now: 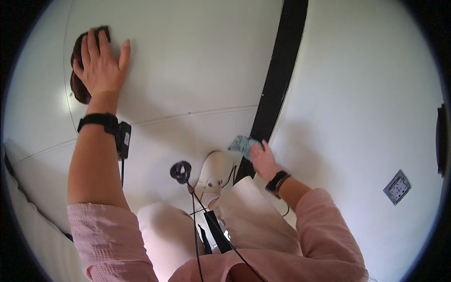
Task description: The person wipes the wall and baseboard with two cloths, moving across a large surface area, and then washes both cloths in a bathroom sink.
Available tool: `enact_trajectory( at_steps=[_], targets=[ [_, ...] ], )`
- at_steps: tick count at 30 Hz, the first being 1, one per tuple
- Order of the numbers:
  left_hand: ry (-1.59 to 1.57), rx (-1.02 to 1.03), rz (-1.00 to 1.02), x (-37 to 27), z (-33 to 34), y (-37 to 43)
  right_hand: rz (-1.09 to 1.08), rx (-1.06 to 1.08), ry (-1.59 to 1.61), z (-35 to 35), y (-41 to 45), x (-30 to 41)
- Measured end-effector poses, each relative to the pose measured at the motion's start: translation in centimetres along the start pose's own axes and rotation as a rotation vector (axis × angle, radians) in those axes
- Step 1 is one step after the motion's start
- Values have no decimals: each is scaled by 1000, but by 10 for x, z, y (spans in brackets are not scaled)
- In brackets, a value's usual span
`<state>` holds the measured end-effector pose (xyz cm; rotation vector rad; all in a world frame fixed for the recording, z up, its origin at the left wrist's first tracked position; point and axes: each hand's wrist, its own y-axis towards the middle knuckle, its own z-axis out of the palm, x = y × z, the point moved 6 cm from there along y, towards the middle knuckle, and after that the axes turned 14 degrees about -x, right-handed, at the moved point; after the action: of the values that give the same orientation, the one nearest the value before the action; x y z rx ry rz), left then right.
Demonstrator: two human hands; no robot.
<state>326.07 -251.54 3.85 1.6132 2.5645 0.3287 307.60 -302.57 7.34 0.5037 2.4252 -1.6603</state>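
My left hand (100, 68) lies flat, fingers spread, over a dark brown object (80, 90) on the pale floor. The hand covers most of this object, so its kind is unclear. Its thumb points away from the brown thing. Bunched in my right hand (263, 160) is a blue-green patterned cloth (243, 145), pressed at the black skirting board (273, 83). The right fingers are slightly blurred. Both wrists wear black straps, and a small black box (124, 140) with a cable sits beside the left strap.
The white wall (345, 88) rises on the right, with a socket plate (397, 187) and a dark fitting (441, 141). A cream shoe (212, 171) stands between my knees and the skirting. Dark cords with a black ring (180, 171) hang before me. Pale fabric (42, 232) edges the left.
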Motion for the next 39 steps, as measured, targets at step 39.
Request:
enact_trajectory(
  at_steps=[39],
  targets=[
    [-216,730,63,31,-57,-129,250,-316,282,-79,52,-135]
  ],
)
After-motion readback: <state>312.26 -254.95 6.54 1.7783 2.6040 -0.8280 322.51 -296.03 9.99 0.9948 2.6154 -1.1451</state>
